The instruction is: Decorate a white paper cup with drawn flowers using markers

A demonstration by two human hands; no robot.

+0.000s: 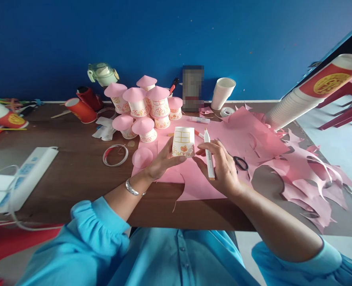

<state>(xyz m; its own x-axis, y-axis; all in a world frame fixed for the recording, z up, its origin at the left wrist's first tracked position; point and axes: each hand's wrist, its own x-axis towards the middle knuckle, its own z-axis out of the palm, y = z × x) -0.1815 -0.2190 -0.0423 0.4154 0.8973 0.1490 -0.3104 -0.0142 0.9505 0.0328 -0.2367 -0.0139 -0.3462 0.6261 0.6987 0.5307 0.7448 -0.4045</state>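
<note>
My left hand [163, 161] is closed around the left side of a white paper cup [183, 142], which is upside down and bears a yellow-brown window grid with orange flowers and grass below. In my right hand [222, 169] a white marker [208, 157] is held upright between thumb and fingers, its tip bare and pointing up. The right fingertips are close to the cup's lower right edge; whether they touch it I cannot tell. Behind the cup stand several decorated paper-cup houses [138, 104] with pink cone roofs. A loose pink cone [142, 158] lies left of my left hand.
Pink paper sheets [205, 188] cover the middle of the table, with cut scraps [309, 178] at right. Black-handled scissors [240, 163] lie beside my right hand. Stacked cups [312, 95] lean at right. A tape roll [115, 155] and a power strip [34, 171] are at left.
</note>
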